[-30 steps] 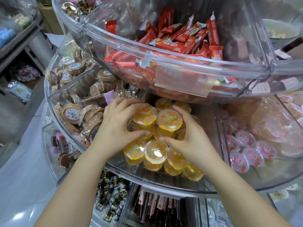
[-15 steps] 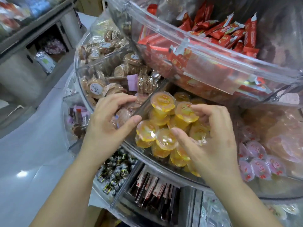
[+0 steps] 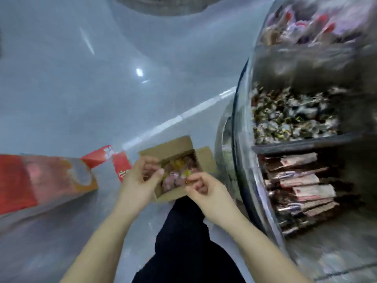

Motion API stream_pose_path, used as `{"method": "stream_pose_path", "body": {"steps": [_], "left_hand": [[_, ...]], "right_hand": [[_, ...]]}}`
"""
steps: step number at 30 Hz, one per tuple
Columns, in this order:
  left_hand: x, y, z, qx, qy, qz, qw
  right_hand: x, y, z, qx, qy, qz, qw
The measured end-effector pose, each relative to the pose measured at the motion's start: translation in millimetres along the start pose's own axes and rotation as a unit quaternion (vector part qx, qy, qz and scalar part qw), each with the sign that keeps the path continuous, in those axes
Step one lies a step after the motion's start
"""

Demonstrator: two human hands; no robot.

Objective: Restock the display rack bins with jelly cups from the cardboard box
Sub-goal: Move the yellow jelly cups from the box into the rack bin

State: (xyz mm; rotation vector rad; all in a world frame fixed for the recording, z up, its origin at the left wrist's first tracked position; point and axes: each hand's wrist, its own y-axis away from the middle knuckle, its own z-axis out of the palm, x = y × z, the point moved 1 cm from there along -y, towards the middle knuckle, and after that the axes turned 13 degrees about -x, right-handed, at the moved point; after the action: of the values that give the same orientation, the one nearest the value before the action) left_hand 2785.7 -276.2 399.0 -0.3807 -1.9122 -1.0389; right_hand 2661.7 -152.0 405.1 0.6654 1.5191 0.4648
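— Two hands over the cardboard box (image 3: 173, 193), which sits open on the floor (image 3: 61, 88) just beside the display rack (image 3: 306, 139). Blurred, though.
— What's in it?
— Pink and yellow jelly cups (image 3: 175, 176), heaped loosely inside.
— And the hands?
— The left hand (image 3: 140, 180) has fingers loosely bent above the box's near-left corner; the right hand (image 3: 202, 187) has curled fingers at its near edge. Whether either grips a cup, I cannot tell.
— Anything else?
— A red carton (image 3: 40, 178) lying on the floor, left of the box.
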Motion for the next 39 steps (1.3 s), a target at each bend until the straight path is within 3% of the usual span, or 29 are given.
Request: {"method": "stream_pose_path", "body": {"steps": [7,14,20,24,27,31,34,36,37,39], "left_hand": [[-212,-56,22,0.015,0.032,-0.182,0.983],[-365,-184,81,-0.033,-0.015,-0.224,0.974],[-426,-279,107,-0.040,-0.155,-0.181,0.970],[-438,-329,133,-0.044,-0.138,-0.229,0.963],[-441,-353,154,-0.025,-0.101,-0.279,0.955],[-438,-353,157,0.009,-0.075,-0.312,0.947],[-422,-323,134,0.073,0.080,-0.275,0.955],[-396,-286,112,0.099,0.188,-0.210,0.954],[-382,-265,101,0.102,0.207,-0.188,0.955],[-349,-222,76,0.094,0.219,-0.155,0.959]], "right_hand": [[159,-163,52,-0.031,0.086,0.155,0.984],[292,-328,43,-0.064,0.275,0.212,0.936],[351,-410,40,-0.099,0.383,0.243,0.886],[373,-430,46,-0.112,0.420,0.259,0.863],[378,-431,45,-0.092,0.416,0.250,0.869],[372,-410,34,-0.046,0.324,0.248,0.912],[353,-383,29,-0.013,0.209,0.238,0.948],[327,-356,38,0.002,0.002,0.243,0.970],[311,-338,44,0.001,-0.119,0.245,0.962],[271,-299,56,-0.018,-0.330,0.240,0.913]]}}
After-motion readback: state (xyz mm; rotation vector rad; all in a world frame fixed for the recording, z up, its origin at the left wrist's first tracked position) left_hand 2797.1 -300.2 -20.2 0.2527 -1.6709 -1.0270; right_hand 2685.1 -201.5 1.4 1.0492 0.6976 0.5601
